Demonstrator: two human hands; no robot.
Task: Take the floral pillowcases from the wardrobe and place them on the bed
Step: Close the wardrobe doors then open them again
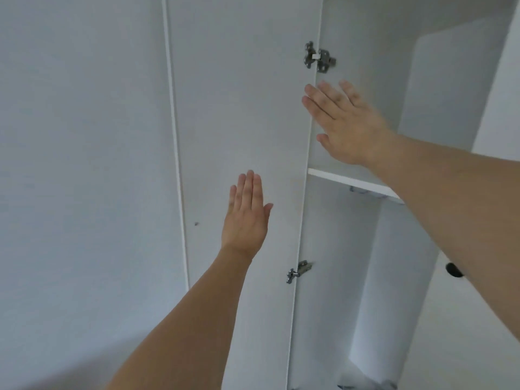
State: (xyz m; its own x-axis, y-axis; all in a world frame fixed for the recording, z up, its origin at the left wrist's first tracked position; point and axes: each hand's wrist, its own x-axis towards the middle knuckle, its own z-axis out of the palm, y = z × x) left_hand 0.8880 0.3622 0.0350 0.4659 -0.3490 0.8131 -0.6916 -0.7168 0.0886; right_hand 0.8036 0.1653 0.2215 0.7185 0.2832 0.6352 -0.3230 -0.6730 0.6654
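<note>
A white wardrobe (351,249) stands open in front of me, its left door (239,108) swung out on two metal hinges. My left hand (246,215) is raised flat in front of that door's inner face, fingers together, holding nothing. My right hand (343,122) reaches into the upper compartment above a white shelf (351,182), fingers spread and blurred, empty. At the bottom of the lower compartment a bit of pale patterned fabric (365,384) shows; I cannot tell whether it is a pillowcase. No bed is in view.
A plain white wall (84,164) fills the left side. The upper hinge (319,59) and lower hinge (298,271) stick out at the door's edge. A dark round knob (453,270) sits on a white panel at the right, behind my right forearm.
</note>
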